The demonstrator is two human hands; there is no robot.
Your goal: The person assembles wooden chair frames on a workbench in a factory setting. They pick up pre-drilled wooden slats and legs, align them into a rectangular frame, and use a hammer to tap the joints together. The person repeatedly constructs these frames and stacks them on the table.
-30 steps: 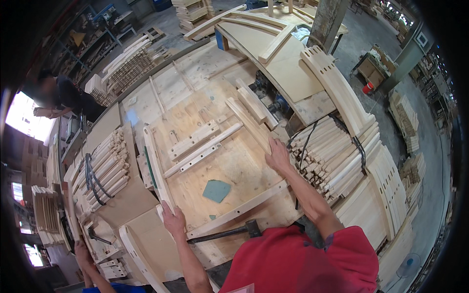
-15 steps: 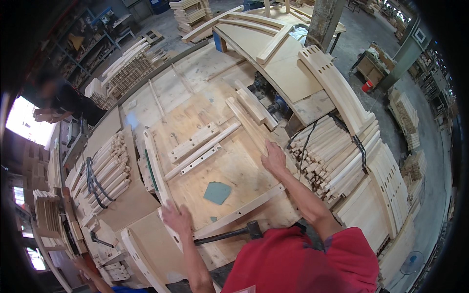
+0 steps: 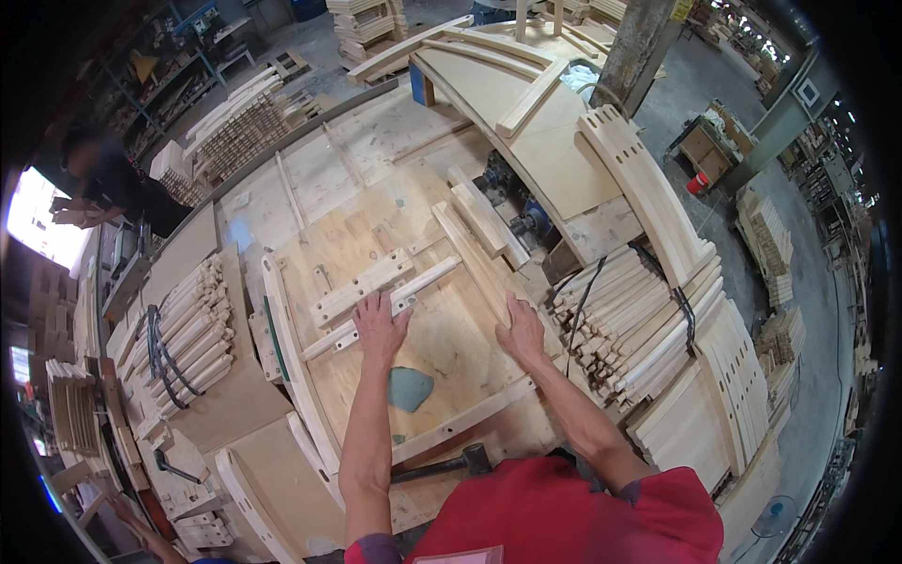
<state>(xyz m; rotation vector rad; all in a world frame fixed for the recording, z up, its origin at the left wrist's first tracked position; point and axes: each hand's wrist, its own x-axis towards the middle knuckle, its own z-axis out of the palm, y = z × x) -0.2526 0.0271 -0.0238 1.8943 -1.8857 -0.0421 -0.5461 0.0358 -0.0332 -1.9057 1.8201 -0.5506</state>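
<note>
A flat wooden frame lies before me on a plywood panel [image 3: 451, 362]. Its curved left post [image 3: 290, 348] and its right post [image 3: 467, 240] are joined by a round-edged rail [image 3: 434, 274] and a drilled front rail [image 3: 467, 418]. My left hand [image 3: 379, 329] lies over the middle of the round-edged rail and a narrow drilled strip [image 3: 335, 344], fingers stretched out and thumb apart. Behind it is a wider drilled slat [image 3: 362, 287]. My right hand [image 3: 523, 336] is closed over the right post's edge, thumb on the inner side; its outer fingers are partly hidden.
A dark-handled hammer [image 3: 476, 461] lies near my body. A green patch [image 3: 411, 388] sits on the panel. Strapped stick bundles stand left [image 3: 193, 329] and right [image 3: 611, 320]. A raised board [image 3: 554, 141] stands at the back right. Another person [image 3: 122, 188] is at far left.
My left hand has moved from the near end of the left post up and right onto the crosswise rails. My right hand stays at the right post, slightly nearer to me.
</note>
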